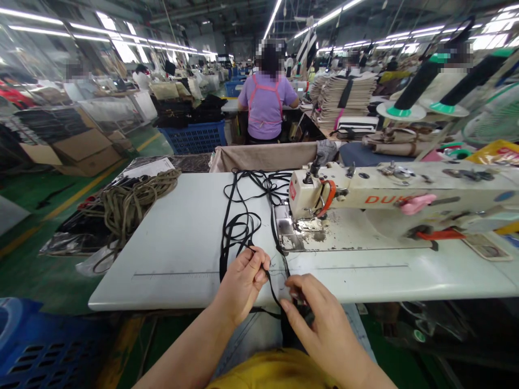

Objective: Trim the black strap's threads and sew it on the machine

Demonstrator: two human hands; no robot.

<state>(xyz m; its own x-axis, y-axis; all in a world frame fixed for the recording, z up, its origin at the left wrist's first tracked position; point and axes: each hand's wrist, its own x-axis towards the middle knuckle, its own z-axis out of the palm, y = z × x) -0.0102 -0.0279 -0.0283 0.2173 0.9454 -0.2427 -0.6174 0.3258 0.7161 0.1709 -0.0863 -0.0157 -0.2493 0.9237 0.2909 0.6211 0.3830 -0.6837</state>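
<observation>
Narrow black tape (pixel 242 229) lies in loose loops on the white sewing table (pixel 178 232), left of the sewing machine (pixel 389 200). My left hand (pixel 247 273) is closed, with the tape pinched between thumb and fingers just above the table's front edge. From there one length sags toward my right hand (pixel 310 308), which sits lower and to the right, its fingers curved around the black tape by the edge. What exactly its fingertips grip is partly hidden. More tape hangs below the edge over my lap.
A bundle of olive cord (pixel 133 200) lies on dark packets left of the table. A blue crate (pixel 52 346) stands at lower left. Ahead, a beige cloth bin (pixel 263 156) borders the table; behind it sits a co-worker (pixel 267 102). Thread cones (pixel 424 81) rise at right.
</observation>
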